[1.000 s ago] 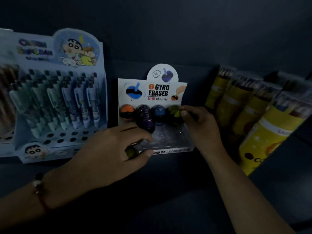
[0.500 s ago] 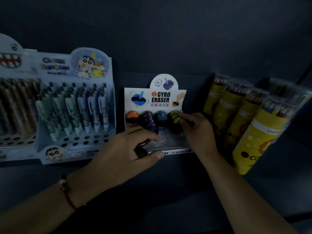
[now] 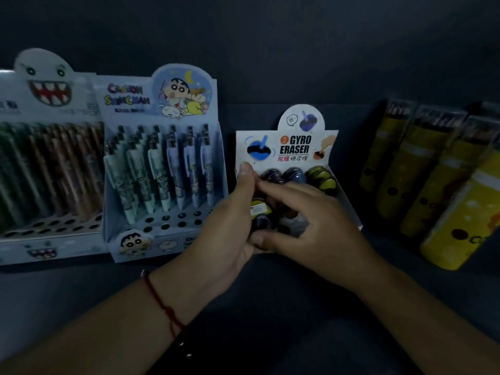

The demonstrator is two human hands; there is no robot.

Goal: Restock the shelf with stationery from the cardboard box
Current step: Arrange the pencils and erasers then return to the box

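Several round erasers [image 3: 261, 212] are held in the cupped left hand [image 3: 230, 220]; one is pinched by the right hand [image 3: 311, 215] before the eraser box [image 3: 297, 147].

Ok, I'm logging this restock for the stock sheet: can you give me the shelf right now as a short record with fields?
place: dark shelf, dimly lit
centre: eraser box, marked GYRO ERASER, round erasers along its back row
left of it: pen box, then a second pen box
right of it: yellow pencil tubes
left hand: holds several erasers in front of the eraser box
right hand: fingers reach into that handful
cardboard box: not in view
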